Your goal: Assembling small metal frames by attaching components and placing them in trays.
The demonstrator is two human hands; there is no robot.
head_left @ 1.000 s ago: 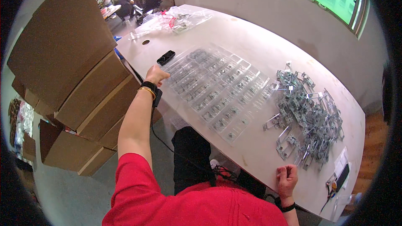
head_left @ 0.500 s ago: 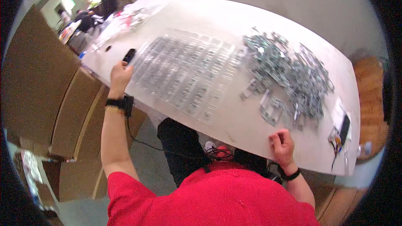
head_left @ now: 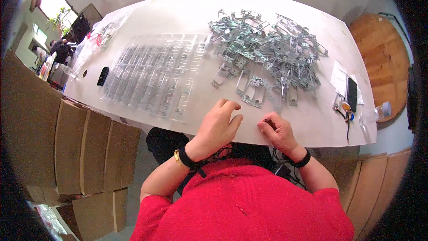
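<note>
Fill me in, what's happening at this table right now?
A person in a red top sits at a white table. Both hands rest at its near edge: the left hand loosely curled, the right hand with fingertips pinched together; whether it holds anything is too small to tell. Beyond them lies a heap of metal brackets, with clear plastic trays to its left. A phone lies at the right end.

Clear plastic blister trays (head_left: 154, 78): lay flat on the white table's left half, ribbed, transparent.
Clear plastic bags (head_left: 100, 35): sat at the far left corner, crumpled, with red bits inside.
Brown cardboard cartons (head_left: 89, 151): stood stacked left of the table.
Dark phone (head_left: 351, 93): lay at the right edge on white paper, screen unlit.
</note>
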